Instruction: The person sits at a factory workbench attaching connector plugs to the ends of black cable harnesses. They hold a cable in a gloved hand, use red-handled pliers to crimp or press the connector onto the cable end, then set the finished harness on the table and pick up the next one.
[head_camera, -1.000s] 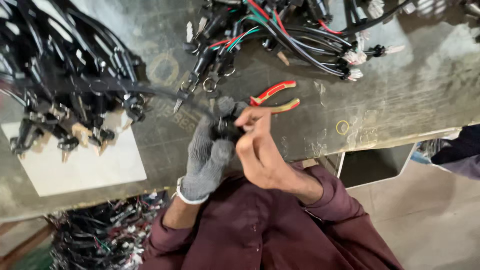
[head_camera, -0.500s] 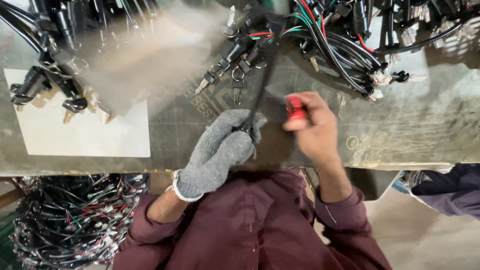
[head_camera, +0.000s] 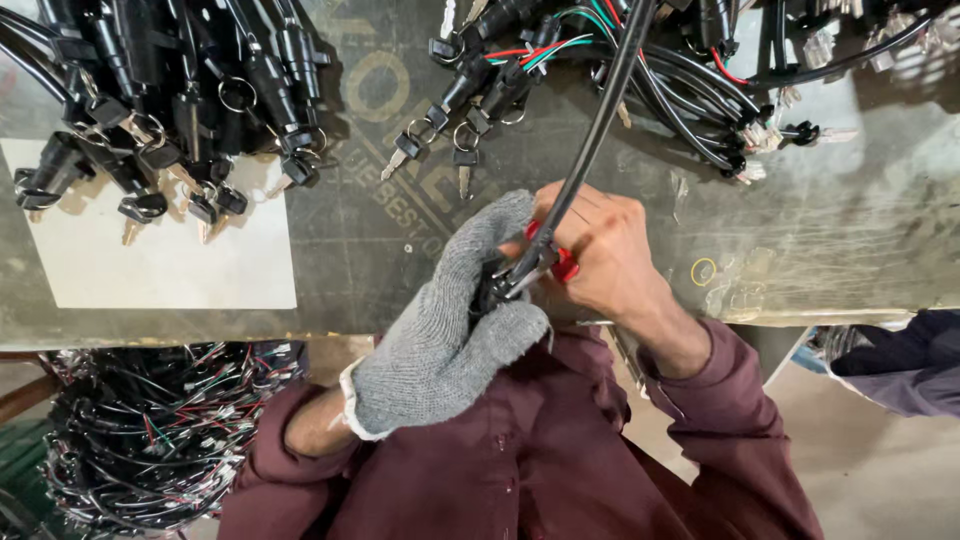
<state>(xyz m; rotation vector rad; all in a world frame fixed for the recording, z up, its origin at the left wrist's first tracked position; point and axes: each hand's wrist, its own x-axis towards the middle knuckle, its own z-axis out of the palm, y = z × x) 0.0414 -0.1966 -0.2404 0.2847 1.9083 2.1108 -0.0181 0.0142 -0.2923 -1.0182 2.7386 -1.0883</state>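
Observation:
My left hand (head_camera: 450, 320), in a grey knit glove, grips the end of a black sleeved cable (head_camera: 590, 140) that runs up and away to the top of the view. Bare, my right hand (head_camera: 605, 250) is closed around red-handled pliers (head_camera: 560, 262), whose metal jaws meet the cable end right beside the glove. Both hands sit over the near edge of the dark cutting mat (head_camera: 380, 200). The cable end itself is mostly hidden inside the glove.
A pile of black key switches with keys (head_camera: 170, 110) lies at the left, partly on a white sheet (head_camera: 170, 260). More switches and coloured wire harnesses (head_camera: 680, 70) fill the top right. A coil of wires (head_camera: 150, 430) hangs below the bench at left. Another person's dark sleeve (head_camera: 900, 360) shows at right.
My right hand picked the red-handled pliers up off the bench and brought them to the cable end in my gloved left hand. The view has shifted towards the bench.

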